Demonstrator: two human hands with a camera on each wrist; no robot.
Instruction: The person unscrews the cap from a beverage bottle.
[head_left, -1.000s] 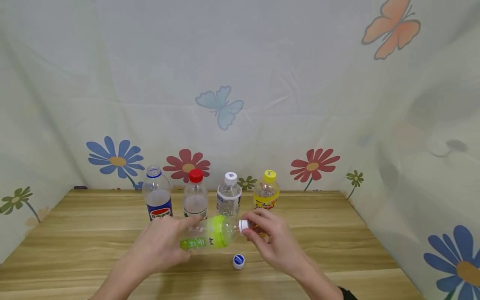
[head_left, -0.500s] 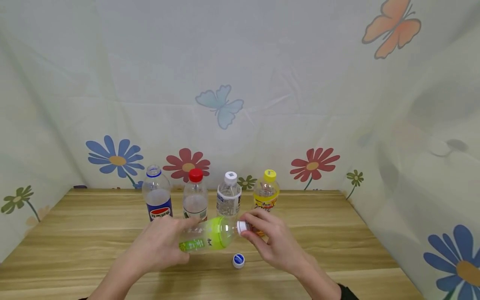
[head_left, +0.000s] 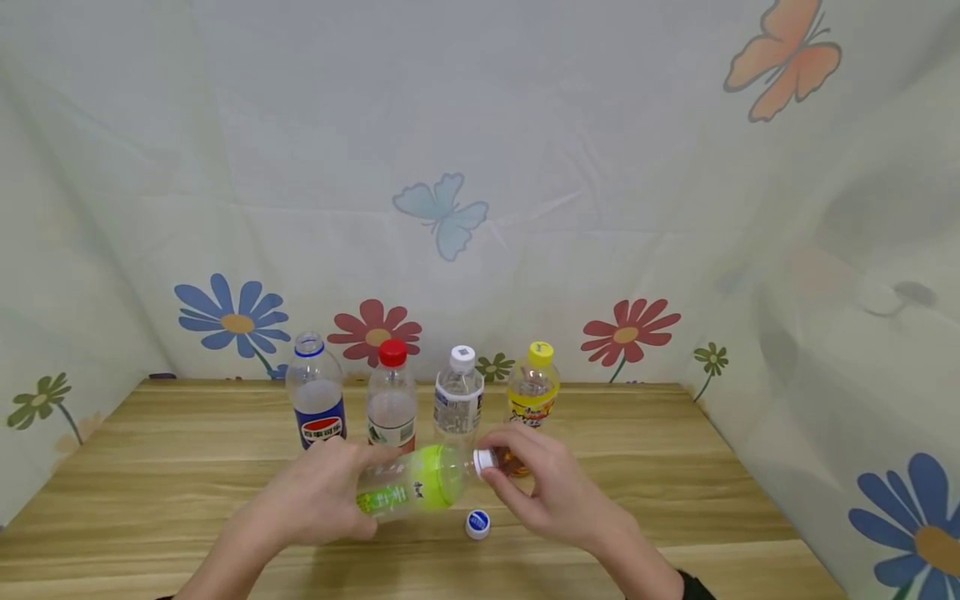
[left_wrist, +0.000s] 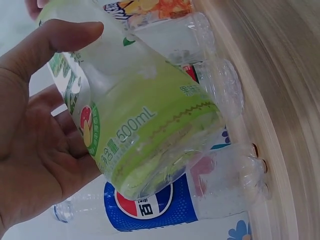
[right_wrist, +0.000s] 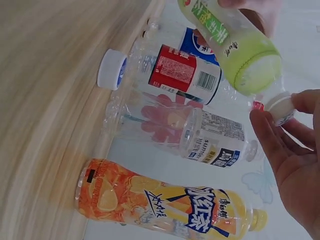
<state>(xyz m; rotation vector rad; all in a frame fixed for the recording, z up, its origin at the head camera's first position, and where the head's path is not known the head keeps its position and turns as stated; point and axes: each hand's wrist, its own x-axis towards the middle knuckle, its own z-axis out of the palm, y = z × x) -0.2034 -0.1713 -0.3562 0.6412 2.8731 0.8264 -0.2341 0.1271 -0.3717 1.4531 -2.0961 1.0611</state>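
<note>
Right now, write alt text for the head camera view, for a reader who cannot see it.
A person's left hand holds a green-labelled bottle sideways above a wooden table while the right hand pinches its white cap. A loose blue-and-white cap lies below; four bottles stand in a row behind, the leftmost uncapped.

Both forearms reach forward, hands nearly meeting. The left hand (head_left: 318, 492) curls in a wrapping grip, thumb on top; the right hand (head_left: 543, 492) pinches with thumb and fingertips.
</note>
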